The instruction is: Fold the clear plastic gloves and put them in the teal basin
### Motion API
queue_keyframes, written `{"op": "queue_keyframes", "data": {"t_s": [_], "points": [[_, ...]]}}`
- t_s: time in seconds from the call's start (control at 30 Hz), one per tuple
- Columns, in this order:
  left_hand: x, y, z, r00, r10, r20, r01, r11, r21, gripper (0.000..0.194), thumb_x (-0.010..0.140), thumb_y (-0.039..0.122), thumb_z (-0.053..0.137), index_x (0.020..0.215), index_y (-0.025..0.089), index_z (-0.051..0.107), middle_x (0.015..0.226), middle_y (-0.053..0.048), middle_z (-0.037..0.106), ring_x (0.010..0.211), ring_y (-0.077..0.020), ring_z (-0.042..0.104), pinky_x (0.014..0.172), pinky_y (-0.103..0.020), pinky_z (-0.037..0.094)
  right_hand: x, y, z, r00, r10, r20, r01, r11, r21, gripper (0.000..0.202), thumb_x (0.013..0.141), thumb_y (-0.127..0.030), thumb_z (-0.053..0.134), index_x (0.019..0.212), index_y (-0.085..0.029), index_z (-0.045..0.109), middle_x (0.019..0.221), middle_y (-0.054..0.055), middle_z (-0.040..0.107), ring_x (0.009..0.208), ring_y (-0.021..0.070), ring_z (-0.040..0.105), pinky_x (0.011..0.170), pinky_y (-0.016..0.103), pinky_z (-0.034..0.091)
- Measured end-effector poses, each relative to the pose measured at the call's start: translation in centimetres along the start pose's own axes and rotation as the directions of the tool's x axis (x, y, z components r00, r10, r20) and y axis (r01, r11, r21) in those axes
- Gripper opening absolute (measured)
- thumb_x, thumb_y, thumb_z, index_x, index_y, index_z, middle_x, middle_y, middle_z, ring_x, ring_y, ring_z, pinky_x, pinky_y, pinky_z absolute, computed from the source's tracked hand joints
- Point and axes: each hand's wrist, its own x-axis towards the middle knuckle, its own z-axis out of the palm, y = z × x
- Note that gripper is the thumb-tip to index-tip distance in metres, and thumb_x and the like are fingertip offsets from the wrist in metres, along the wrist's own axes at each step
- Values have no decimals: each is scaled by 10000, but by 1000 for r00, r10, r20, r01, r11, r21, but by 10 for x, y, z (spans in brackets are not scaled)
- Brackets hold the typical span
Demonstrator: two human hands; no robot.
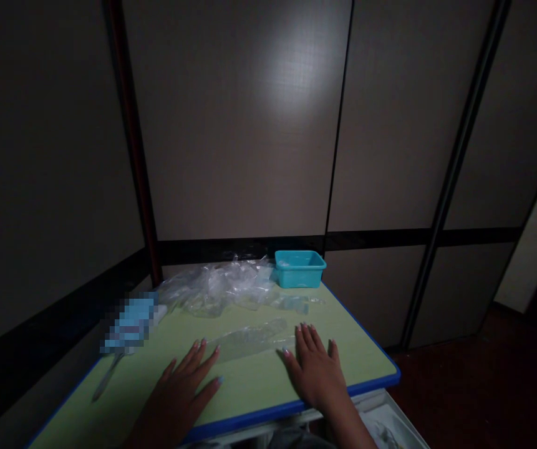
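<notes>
A clear plastic bag (249, 340) lies flat on the pale green table (254, 390), between my two hands. My left hand (184, 383) rests palm down with its fingers spread, the fingertips at the bag's left end. On the other side, my right hand (315, 365) also lies flat with fingers apart, its thumb and fingertips by the bag's right end. Neither hand grips anything. Beyond the bag, a small clear, bluish packet (294, 304) lies on the tabletop.
A heap of crumpled clear plastic (226, 284) covers the table's far side, beside a turquoise basket (300, 274). At the left edge lies a blurred-out blue item (132, 321) with a thin handle-like piece (108, 377). Panelled doors (244, 137) rise behind; an open drawer (392, 421) sits below right.
</notes>
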Motion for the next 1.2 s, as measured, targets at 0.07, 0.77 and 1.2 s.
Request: {"op": "queue_keyframes", "data": {"t_s": [0.07, 0.77, 1.2], "points": [[0, 0, 1, 1000, -5, -3, 5, 1000, 0, 515, 874, 557, 302, 1349, 359, 284, 1436, -18, 254, 1326, -245, 190, 1031, -506, 220, 0, 0, 1, 1000, 19, -8, -19, 1000, -3, 749, 848, -607, 97, 1404, -112, 173, 1461, 104, 125, 1350, 256, 43, 1025, 570, -6], [4, -8, 11, 997, 11, -72, -9, 1000, 27, 507, 854, 581, 330, 1327, 402, 299, 1439, -18, 242, 1319, -269, 195, 1010, -501, 271, -3, 0, -3, 1000, 2, -30, -1, 1000, 21, 696, 831, -654, 106, 1401, -266, 200, 1463, 77, 150, 1343, 280, 75, 1006, 612, 55], [4, -9, 18, 980, -76, -183, 87, 995, 51, 652, 816, 582, 381, 1356, 219, 338, 1441, -90, 244, 1339, -268, 125, 1025, -452, 257, -2, 1, 1, 999, 24, -23, -24, 1000, -9, 736, 839, -626, 122, 1404, -162, 198, 1459, 93, 141, 1345, 272, 86, 1025, 587, 54]]}}
